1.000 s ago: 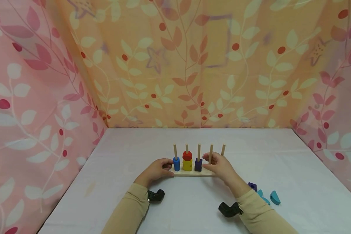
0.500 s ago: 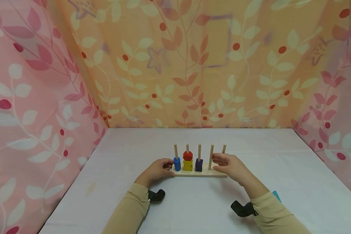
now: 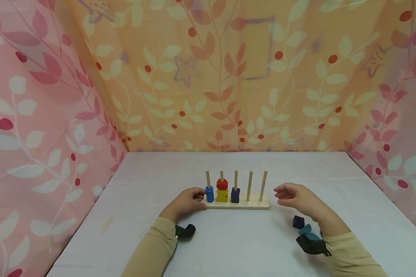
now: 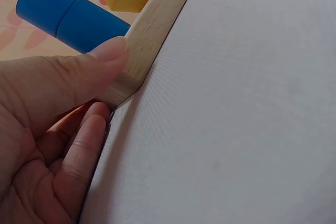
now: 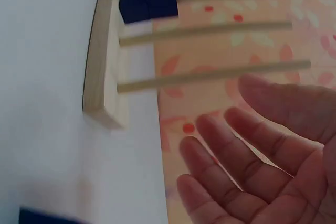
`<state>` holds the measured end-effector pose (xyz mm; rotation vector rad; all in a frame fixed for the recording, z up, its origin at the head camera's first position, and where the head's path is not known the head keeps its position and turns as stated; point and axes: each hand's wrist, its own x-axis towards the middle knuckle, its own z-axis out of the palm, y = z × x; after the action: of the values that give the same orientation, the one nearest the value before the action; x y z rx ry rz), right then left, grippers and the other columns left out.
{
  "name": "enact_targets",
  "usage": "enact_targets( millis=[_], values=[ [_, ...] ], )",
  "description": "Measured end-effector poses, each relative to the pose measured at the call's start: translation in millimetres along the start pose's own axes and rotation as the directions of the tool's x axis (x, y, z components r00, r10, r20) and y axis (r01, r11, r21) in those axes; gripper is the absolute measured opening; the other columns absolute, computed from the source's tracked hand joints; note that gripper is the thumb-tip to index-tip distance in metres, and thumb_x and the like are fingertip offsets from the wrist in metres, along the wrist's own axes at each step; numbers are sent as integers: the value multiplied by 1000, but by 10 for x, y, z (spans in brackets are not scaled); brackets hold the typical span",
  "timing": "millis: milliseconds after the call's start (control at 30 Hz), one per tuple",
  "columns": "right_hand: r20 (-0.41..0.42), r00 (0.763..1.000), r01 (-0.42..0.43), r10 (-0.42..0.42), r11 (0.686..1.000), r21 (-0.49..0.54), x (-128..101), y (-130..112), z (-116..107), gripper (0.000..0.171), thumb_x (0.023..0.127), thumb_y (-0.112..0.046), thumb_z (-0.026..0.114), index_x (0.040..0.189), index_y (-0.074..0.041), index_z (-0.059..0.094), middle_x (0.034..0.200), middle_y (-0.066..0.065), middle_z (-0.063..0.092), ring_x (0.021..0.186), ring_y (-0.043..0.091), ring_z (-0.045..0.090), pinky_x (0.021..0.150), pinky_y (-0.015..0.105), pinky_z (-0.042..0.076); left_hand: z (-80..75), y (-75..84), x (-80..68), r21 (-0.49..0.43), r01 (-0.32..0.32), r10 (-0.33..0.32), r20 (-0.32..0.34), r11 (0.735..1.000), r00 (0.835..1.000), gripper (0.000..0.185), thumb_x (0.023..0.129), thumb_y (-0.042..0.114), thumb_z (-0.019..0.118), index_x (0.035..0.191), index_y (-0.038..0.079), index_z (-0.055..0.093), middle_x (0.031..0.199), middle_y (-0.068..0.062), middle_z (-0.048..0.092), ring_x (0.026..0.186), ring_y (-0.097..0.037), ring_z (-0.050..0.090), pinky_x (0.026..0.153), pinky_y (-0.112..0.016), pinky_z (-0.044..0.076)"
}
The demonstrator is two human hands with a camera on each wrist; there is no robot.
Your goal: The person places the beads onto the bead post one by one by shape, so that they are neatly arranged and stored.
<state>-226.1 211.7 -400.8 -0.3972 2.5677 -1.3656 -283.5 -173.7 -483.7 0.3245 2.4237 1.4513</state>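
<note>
"Grip at the left end: what does it hold?"

"The left hand (image 3: 183, 201) pinches the left end of the wooden base (image 3: 242, 206), thumb along the near edge; its other fingers are partly hidden."

"And the base?"

"Flat on the counter (image 3: 159, 165), its long axis running left to right between the hands. Of its 5 upright pegs, the 1st bears blue pieces (image 3: 209, 194), the 2nd yellow pieces (image 3: 222, 195) with a red piece (image 3: 222, 184) on top, the 3rd dark blocks (image 3: 235, 195). Then come 2 plain pegs (image 3: 250, 186)."

"The right hand (image 3: 299, 198)?"

"Just past the base's right end, holding nothing. Its fingers are loosely bent, thumb parted from them, tips facing left toward the 5th peg without touching it."

"Where are the loose pieces?"

"A loose dark block (image 3: 298, 222) lies near the right hand, on the side toward the person, apart from it. Teal pieces (image 3: 305, 229) lie just beyond the block to the right, partly covered by the black wrist device (image 3: 311, 245)."

"So which hand is nearer to them?"

"The right, plainly. The left is well apart, at the base's other end."
</note>
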Motion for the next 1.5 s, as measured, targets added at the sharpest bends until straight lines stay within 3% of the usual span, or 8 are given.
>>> enact_targets(
  millis=[200,333,467,633,733,1167,1367,1500],
  values=[
    [47,997,-53,56,997,-53,-110,184,-112,37,81,-16,69,111,2,57,102,14,61,91,22,57,76,33,51,6,5,-15,4,-11,11,3,1000,1000,51,71,21,79,117,11,58,109,-2,58,99,-16,53,93,-35,43],
    [90,994,-52,60,994,-96,-165,277,-159,30,79,-16,70,103,-1,60,100,12,62,91,24,59,77,38,51,9,12,-23,5,-3,3,1,1000,1000,51,71,22,79,116,12,59,109,-1,57,99,-16,53,93,-34,43],
    [109,987,-104,118,986,-129,-198,333,-203,27,78,-14,72,100,-3,60,98,10,62,90,25,60,78,44,49,10,21,-29,3,3,-3,0,1000,1000,51,71,22,79,117,12,59,109,-1,58,100,-16,53,94,-35,43],
    [145,964,-207,223,971,-119,-214,399,-231,29,74,-10,74,98,-4,59,94,7,58,82,22,55,66,37,49,10,35,-33,11,1,-1,-4,1000,1000,52,71,23,79,117,12,59,110,-1,58,99,-16,53,94,-34,43],
    [173,954,-227,244,967,-113,-226,449,-224,29,72,-8,74,97,-4,59,92,7,55,76,22,50,58,35,46,10,35,-28,11,-6,6,-3,1000,1000,51,71,23,79,116,11,59,109,-2,58,99,-16,54,93,-33,44],
    [169,977,-93,131,972,-216,-115,525,-110,23,73,-7,73,93,-11,62,88,4,55,77,21,48,63,32,41,0,3,-10,26,-17,17,-1,1000,1000,51,71,23,79,116,12,59,109,-1,58,98,-16,53,93,-34,44],
    [145,978,-105,147,959,-263,-97,464,-105,23,74,-6,71,94,-12,61,84,4,56,76,20,49,64,33,43,1,1,-12,19,-18,18,-2,1000,1000,50,71,23,79,116,13,59,109,0,58,99,-16,53,93,-34,44],
    [105,989,-70,102,961,-268,-98,420,-152,21,79,-12,69,98,-10,61,87,3,59,80,19,53,67,35,46,5,8,-18,15,-14,14,0,1000,1000,49,71,24,79,115,14,60,108,0,58,98,-16,53,93,-34,43]
  ],
)
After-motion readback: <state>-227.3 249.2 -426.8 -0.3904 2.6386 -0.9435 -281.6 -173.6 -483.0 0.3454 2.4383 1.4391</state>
